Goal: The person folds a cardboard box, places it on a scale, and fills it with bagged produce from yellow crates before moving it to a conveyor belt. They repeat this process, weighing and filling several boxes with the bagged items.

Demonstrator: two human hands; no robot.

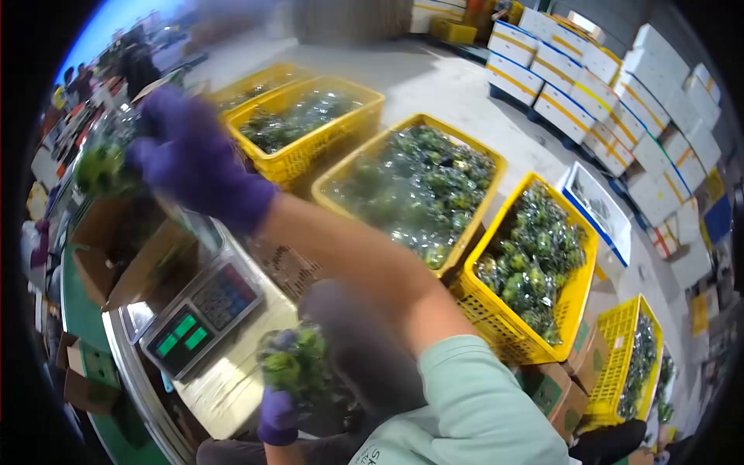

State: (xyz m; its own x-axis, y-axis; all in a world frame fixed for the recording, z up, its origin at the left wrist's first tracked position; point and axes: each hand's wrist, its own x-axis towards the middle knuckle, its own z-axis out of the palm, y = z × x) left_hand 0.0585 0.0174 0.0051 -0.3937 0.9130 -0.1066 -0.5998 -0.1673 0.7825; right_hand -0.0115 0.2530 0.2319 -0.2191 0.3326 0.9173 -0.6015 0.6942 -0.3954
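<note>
My right hand (194, 159), in a purple glove, is raised at the upper left with its fingers closed on a clear bag of green plants (105, 167); both are blurred. Low in the view, my left hand (278, 415), also gloved in purple, holds another bagged green bunch (294, 360) close to my lap. Between the two hands lies a weighing scale (203, 314) with lit green digits. An open cardboard box (143, 260) stands just beyond the scale, below the raised bag.
Yellow crates (500, 174) full of bagged greens run from the upper middle to the lower right. A white foam box (597, 213) sits beside them. White boxes (562, 108) are stacked at the upper right. People (74, 81) stand far left.
</note>
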